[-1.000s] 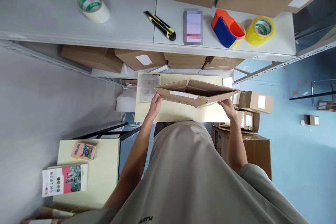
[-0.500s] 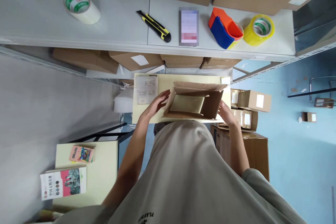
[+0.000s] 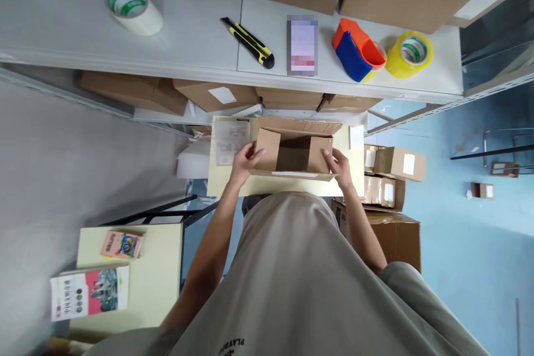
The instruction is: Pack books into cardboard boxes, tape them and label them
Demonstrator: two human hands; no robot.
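Observation:
A small cardboard box is on the pale yellow table in front of me. Its two short end flaps lean inward over the opening, and the long flaps spread outward. My left hand grips the left end, thumb on the flap there. At the opposite end my right hand holds on the same way, its thumb pressing the right flap. Fingers on the outer sides are partly hidden. A clear plastic sleeve with papers lies just left of the box.
On the grey shelf ahead are a white tape roll, a utility knife, a blurred-out rectangle, an orange and blue tape dispenser and a yellow tape roll. Cartons are stacked at right; booklets lie lower left.
My hands have closed in on the box's ends, and the end flaps now tilt inward. The box has shifted left; the tabletop no longer shows through its bottom.

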